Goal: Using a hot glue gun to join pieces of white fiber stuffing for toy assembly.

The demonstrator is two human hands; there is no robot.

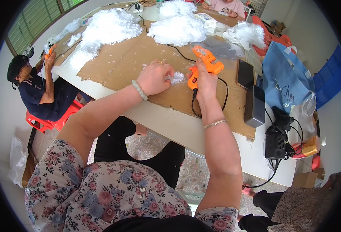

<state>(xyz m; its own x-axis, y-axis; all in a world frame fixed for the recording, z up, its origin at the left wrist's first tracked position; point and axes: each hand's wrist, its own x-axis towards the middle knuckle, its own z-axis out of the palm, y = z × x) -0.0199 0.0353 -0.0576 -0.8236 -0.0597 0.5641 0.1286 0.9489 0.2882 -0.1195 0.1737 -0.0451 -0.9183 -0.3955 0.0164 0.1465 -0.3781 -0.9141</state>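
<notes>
My right hand [206, 86] is wrapped round the handle of an orange hot glue gun [206, 57], whose black cord runs down and loops on the cardboard. My left hand [156, 78] rests low over the cardboard sheet [118, 71], fingers curled and pinched at a small white fluffy piece [176, 78]. That piece lies between my two hands, just left of the gun. Part of it is hidden by my left fingertips.
Heaps of white fluffy strands [110, 29] cover the table's far side. At right are a phone [245, 74], a dark power bank [255, 106], a blue bag [286, 75] and a black adapter [275, 145] with cords. A co-worker [43, 91] sits at left; another person [228, 8] sits opposite.
</notes>
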